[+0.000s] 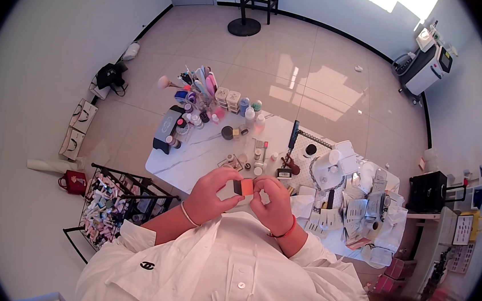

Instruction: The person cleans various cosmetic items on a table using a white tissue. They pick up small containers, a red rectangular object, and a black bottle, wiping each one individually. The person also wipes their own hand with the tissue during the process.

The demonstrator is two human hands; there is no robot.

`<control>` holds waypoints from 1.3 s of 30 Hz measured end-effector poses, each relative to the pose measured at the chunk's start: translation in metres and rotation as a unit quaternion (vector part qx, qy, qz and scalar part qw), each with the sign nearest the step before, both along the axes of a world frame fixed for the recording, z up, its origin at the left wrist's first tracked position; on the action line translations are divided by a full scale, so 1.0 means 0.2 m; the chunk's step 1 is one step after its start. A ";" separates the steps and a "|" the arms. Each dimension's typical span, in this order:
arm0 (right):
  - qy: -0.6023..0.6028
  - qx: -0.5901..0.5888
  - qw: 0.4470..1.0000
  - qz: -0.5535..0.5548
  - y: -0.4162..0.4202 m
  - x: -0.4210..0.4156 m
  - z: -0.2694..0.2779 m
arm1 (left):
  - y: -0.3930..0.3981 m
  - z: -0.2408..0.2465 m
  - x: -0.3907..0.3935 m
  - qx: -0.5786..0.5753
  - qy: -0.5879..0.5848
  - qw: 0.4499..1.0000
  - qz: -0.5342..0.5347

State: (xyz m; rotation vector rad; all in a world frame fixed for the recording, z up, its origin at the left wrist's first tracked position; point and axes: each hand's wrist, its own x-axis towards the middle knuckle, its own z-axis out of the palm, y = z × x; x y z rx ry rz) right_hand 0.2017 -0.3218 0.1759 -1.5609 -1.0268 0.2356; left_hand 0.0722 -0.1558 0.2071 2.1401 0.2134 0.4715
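Observation:
Between my hands, above the table's near edge, is a small black-and-orange box [244, 187]. My left hand [214, 189] grips it between thumb and fingers at its black end. At the orange end, the thumb and fingertips of my right hand [273, 200] pinch its edge. Just beyond my hands stand a small black box with a white label [284, 173], a clear organiser with small bottles [231, 161] and several little jars [257, 170]. What the box holds cannot be seen.
A white marble-patterned table [179, 162] carries a grey nail lamp [169, 129], brushes and pens [199, 82] and bottles [249, 114]. Papers and packets [354, 212] crowd its right side. A black rack [135, 180] full of small bottles [105, 207] stands by my left elbow.

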 end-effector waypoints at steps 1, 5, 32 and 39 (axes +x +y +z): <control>0.005 0.001 1.000 0.003 0.00 0.00 0.00 | 0.00 0.00 0.00 -0.002 -0.001 1.000 -0.001; 0.019 -0.003 1.000 0.018 -0.01 0.00 -0.01 | -0.01 0.04 -0.01 -0.030 0.060 0.998 0.009; -0.026 -0.241 0.970 -0.023 0.02 -0.05 -0.40 | 0.76 -0.57 -0.18 -0.239 0.053 0.963 0.117; -0.071 -0.485 0.870 0.054 0.19 -0.23 -0.70 | 1.02 -0.86 -0.34 -0.143 0.209 0.962 0.101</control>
